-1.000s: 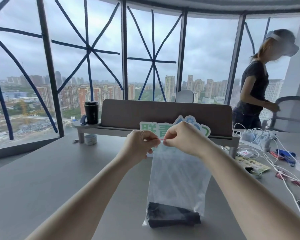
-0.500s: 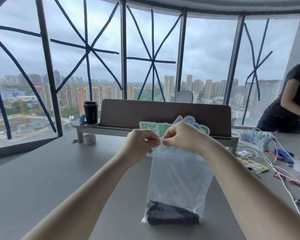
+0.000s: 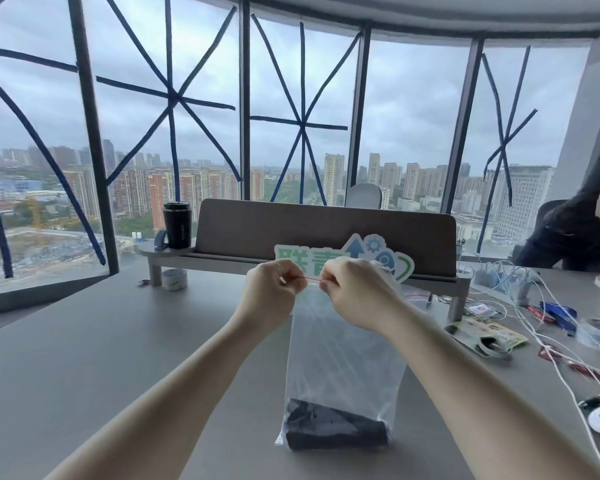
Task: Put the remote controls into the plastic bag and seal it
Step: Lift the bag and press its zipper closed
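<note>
Left hand [image 3: 272,295] and right hand [image 3: 355,292] each pinch the red zip strip [image 3: 313,278] of a clear plastic bag [image 3: 347,362] held upright on the grey tabletop [image 3: 101,358], dark remote controls [image 3: 336,429] at its 6 o'clock end. Uneven pressure could leave the seal gapped. Since half a second earlier, the grip looks unchanged; the bystander [image 3: 582,233] at 3 o'clock has shifted outward.

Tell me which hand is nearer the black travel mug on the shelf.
Left. The left hand pinches the bag's top right of and below the mug; the right hand pinches it farther right.
</note>
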`<state>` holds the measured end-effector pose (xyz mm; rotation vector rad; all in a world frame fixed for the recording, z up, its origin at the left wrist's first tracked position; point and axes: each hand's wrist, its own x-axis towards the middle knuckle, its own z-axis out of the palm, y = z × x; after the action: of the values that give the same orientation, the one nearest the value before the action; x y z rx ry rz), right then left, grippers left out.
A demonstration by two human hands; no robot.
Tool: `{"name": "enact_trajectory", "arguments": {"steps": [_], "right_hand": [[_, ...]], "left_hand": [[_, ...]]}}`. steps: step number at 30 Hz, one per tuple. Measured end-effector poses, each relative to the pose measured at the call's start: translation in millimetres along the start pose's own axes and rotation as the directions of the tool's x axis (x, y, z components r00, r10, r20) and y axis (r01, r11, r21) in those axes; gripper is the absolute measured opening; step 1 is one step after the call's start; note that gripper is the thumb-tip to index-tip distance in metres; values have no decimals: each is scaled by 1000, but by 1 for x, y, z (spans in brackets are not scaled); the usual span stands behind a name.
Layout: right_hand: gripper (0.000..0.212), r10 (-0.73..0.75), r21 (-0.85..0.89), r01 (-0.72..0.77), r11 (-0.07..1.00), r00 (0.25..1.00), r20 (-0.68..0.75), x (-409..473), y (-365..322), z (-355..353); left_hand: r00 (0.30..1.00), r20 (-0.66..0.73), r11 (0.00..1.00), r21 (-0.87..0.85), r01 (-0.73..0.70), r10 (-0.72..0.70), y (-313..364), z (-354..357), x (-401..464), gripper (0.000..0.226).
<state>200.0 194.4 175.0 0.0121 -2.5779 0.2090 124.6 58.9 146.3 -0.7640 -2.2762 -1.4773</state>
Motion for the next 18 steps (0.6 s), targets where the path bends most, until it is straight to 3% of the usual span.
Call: {"name": "enact_trajectory", "arguments": {"steps": [8, 18], "right_hand": [[19, 57, -42, -58, 997, 997, -43, -15, 33, 1], [19, 8, -87, -13, 996, 998, -58, -23, 42, 5]], "left_hand": [[984, -170, 999, -3, 46, -46, -26, -29, 9, 21], [963, -262, 998, -47, 46, -57, -45, -54, 11, 14]]}}
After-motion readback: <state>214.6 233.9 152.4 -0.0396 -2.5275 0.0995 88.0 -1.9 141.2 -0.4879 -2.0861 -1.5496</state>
